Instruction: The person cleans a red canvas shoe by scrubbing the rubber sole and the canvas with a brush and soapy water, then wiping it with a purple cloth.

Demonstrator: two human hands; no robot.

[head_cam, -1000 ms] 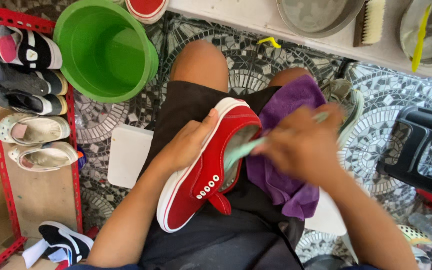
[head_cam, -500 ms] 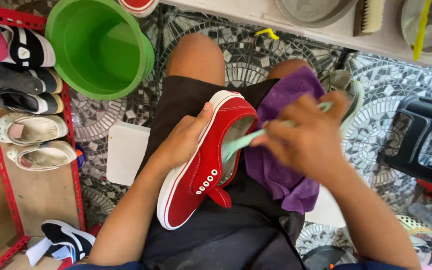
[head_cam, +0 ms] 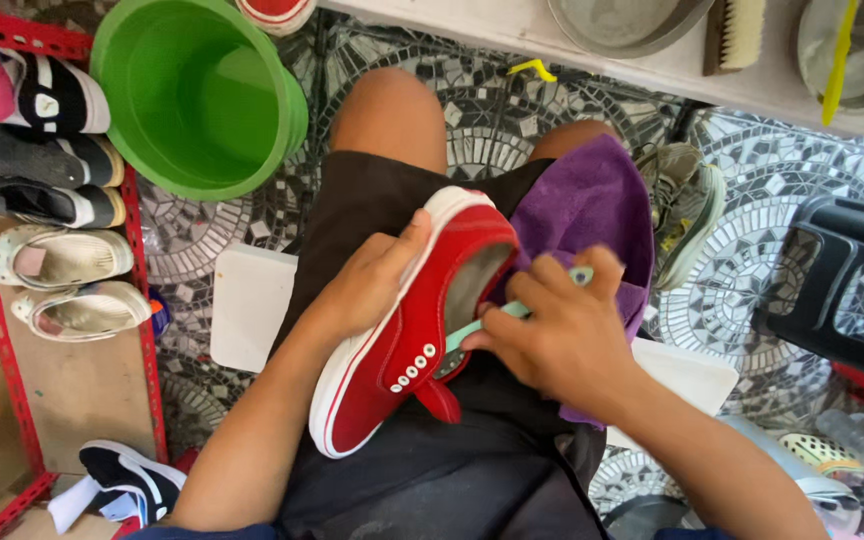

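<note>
Since the frame half a second before, the right hand [head_cam: 562,335] had dropped lower and nearer the body, and the pale green brush [head_cam: 497,318] it gripped had gone deeper into the red shoe [head_cam: 402,330], its working end now hidden inside the opening near the eyelets. More of the purple cloth [head_cam: 592,215] showed above the knuckles than before. The left hand [head_cam: 367,285] had barely shifted.

The shoe was red canvas with white stitching, a white rubber sole edge and a row of white eyelets; its red tongue flopped out at the lower side. It lay on its side across the person's lap, on dark shorts, toe toward the body. The cloth looked soft and napped, draped over the right thigh. The brush handle was slim, smooth plastic.

The left hand cupped the shoe's outer side from the left, thumb pressed along the heel rim, fingers closed under the sole. The right hand was clenched around the brush handle, wrist bent inward, fingers folded over it.

A round green plastic bucket [head_cam: 197,95] stood on the mosaic floor [head_cam: 752,260].
</note>
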